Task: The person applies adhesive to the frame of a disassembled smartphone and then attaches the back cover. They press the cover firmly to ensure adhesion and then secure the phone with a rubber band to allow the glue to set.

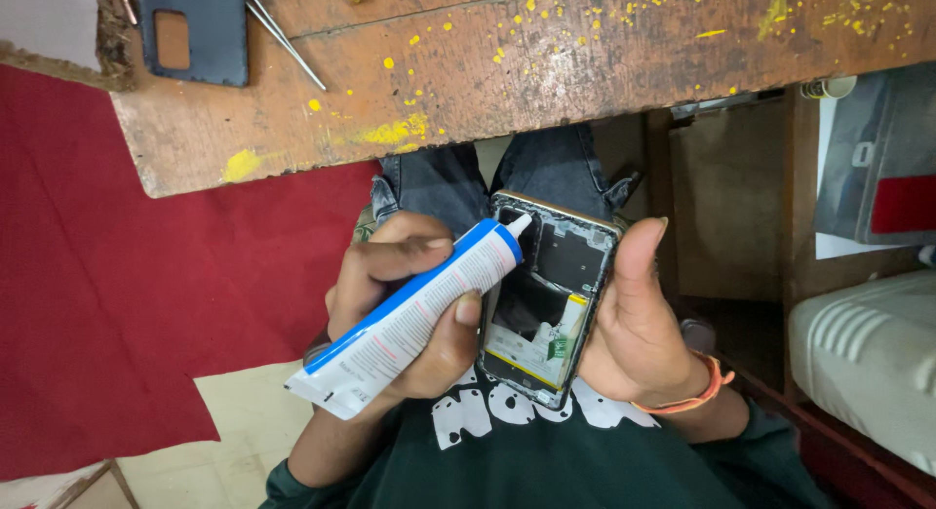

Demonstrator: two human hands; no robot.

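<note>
Tweezers [285, 37] & phone cover [195, 29] on bench [585, 70] — clear of hands.

White-and-blue glue tube [409, 314] slanted beside opened phone [551, 299]

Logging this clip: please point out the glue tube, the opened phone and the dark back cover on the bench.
glue tube [409, 319], head view, middle of its white body.
opened phone [556, 275], head view, exposed inside of the frame.
dark back cover [210, 31], head view, its flat face.

wooden table edge [507, 90] close above the hands, white case [868, 358] right, open floor [146, 275] left
</note>
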